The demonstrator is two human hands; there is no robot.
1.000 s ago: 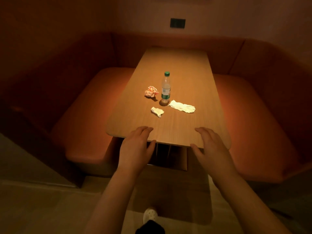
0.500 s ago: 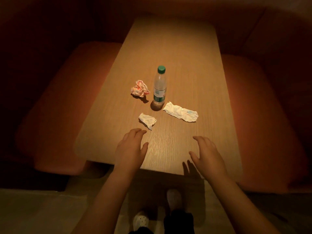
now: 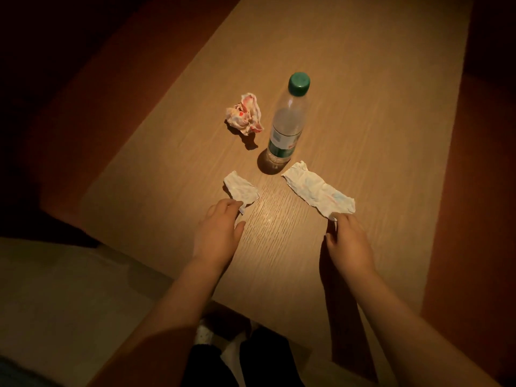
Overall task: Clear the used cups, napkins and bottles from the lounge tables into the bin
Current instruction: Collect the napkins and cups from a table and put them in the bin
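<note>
Both have come forward: left hand [image 3: 220,233] touches the small crumpled white napkin [image 3: 240,188], right hand [image 3: 349,241] the long white napkin [image 3: 318,191], perhaps pinching, I cannot tell; pickup begins

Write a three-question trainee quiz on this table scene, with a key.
1. True or false: the bottle stands upright with its green cap on.
2. What does the left hand touch? A. the bottle B. the small flat napkin C. a cup
3. Fill in: the right hand touches the near end of the ____ napkin.
Key: 1 true; 2 B; 3 long, the long napkin.
</note>
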